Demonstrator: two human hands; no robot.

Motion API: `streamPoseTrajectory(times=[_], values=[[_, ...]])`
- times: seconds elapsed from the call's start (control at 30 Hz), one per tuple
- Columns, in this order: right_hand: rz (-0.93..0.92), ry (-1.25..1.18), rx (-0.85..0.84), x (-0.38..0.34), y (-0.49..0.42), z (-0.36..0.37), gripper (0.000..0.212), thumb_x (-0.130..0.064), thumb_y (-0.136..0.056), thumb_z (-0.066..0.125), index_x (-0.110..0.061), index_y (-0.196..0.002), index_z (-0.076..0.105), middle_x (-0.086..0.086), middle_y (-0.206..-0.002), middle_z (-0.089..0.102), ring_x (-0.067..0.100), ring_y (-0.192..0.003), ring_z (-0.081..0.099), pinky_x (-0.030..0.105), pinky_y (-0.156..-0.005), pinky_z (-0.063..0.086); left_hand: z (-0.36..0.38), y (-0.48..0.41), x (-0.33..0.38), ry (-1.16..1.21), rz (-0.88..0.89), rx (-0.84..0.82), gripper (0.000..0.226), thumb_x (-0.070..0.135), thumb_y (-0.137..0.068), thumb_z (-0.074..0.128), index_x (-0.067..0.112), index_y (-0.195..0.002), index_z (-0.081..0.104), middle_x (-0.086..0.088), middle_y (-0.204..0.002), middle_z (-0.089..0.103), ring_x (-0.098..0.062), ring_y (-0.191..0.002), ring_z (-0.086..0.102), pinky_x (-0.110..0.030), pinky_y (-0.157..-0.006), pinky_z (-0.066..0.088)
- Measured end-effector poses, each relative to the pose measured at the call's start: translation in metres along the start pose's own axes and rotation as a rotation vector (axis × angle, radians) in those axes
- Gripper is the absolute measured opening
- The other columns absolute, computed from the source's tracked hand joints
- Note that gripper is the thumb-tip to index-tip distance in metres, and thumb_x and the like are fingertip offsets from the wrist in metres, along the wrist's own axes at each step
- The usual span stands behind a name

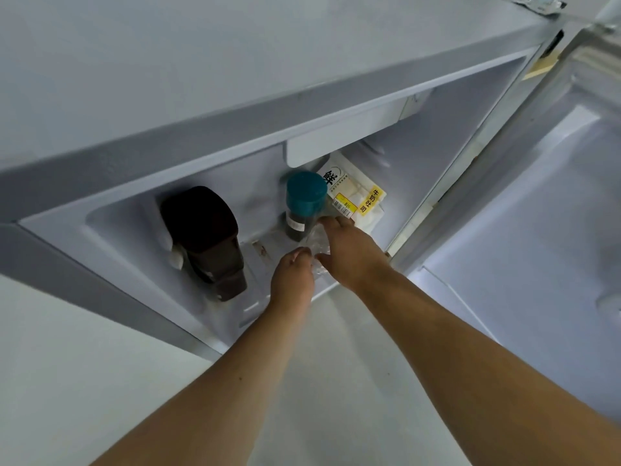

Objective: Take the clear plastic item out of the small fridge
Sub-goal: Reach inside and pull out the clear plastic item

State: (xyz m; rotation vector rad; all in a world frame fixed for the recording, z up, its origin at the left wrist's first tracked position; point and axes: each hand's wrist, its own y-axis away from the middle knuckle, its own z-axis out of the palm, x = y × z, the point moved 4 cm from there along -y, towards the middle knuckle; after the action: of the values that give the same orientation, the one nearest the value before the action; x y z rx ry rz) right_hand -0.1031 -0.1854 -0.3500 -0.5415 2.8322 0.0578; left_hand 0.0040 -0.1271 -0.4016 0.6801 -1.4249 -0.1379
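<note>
White plastic walls line the small fridge (134, 227) we are reaching into, its door (544, 230) swung open on our right. On the fridge floor a dark brown bottle (205, 240) lies tipped on its side at the left, well apart from a jar with a teal lid (304, 205) that stands near the middle; a white packet with a yellow label (359, 196) leans just behind and to the right of the jar. Our right hand (349, 253) is spread over the clear plastic item (314, 243), fingers curled onto its top and far side, while our left hand (292, 274) pinches its near edge with fingertips closed. The clear plastic item sits between both hands, just in front of the jar, inside the fridge near the front of the floor.
</note>
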Motion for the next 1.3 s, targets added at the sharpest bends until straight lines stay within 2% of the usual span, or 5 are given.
streamPoseTrajectory(times=[0.37, 0.93, 1.1, 1.17, 1.3], values=[[0.137, -0.519, -0.095, -0.105, -0.031, -0.056, 0.038, -0.055, -0.099, 0.055, -0.020, -0.089, 0.067, 0.001, -0.087, 0.073, 0.017, -0.070, 0.067, 0.032, -0.065, 0.056, -0.060, 0.061, 0.043, 0.510, 0.053, 0.389, 0.056, 0.073, -0.088, 0.050, 0.022, -0.082, 0.072, 0.003, -0.075, 0.074, -0.014, -0.055, 0.066, -0.024, -0.045, 0.051], [0.188, -0.499, -0.134, -0.066, -0.039, -0.079, 0.037, -0.034, -0.101, 0.062, -0.012, -0.071, 0.064, 0.003, -0.059, 0.066, 0.007, -0.040, 0.058, 0.013, -0.040, 0.043, -0.015, 0.058, 0.077, 0.319, 0.110, 0.267, 0.037, 0.036, -0.101, 0.047, 0.014, -0.081, 0.071, -0.011, -0.090, 0.077, -0.035, -0.078, 0.064, -0.056, -0.086, 0.054], [0.212, -0.215, -0.269, -0.067, -0.044, -0.037, 0.036, -0.036, -0.106, 0.049, -0.011, -0.085, 0.066, 0.007, -0.081, 0.067, 0.022, -0.070, 0.067, 0.029, -0.061, 0.056, -0.012, 0.031, 0.041, 0.487, -0.029, 0.179, 0.040, 0.028, -0.105, 0.050, 0.002, -0.133, 0.060, -0.023, -0.133, 0.064, -0.045, -0.115, 0.063, -0.037, -0.095, 0.049], [0.149, 0.051, -0.289, -0.076, -0.046, -0.022, 0.042, -0.039, -0.110, 0.041, -0.007, -0.101, 0.068, 0.011, -0.095, 0.070, 0.029, -0.088, 0.070, 0.038, -0.076, 0.059, -0.016, 0.020, 0.028, 0.524, -0.048, 0.145, 0.040, 0.028, -0.106, 0.050, 0.002, -0.135, 0.058, -0.022, -0.127, 0.067, -0.005, -0.104, 0.035, -0.038, -0.104, 0.048], [0.160, 0.070, -0.316, -0.079, -0.047, 0.000, 0.024, -0.029, -0.108, 0.052, -0.011, -0.113, 0.066, 0.010, -0.109, 0.071, 0.029, -0.099, 0.069, 0.039, -0.085, 0.058, -0.026, 0.003, 0.007, 0.429, -0.127, 0.096, 0.025, 0.037, -0.106, 0.050, 0.019, -0.096, 0.064, 0.005, -0.062, 0.059, -0.009, -0.053, 0.046, -0.018, -0.042, 0.038]])
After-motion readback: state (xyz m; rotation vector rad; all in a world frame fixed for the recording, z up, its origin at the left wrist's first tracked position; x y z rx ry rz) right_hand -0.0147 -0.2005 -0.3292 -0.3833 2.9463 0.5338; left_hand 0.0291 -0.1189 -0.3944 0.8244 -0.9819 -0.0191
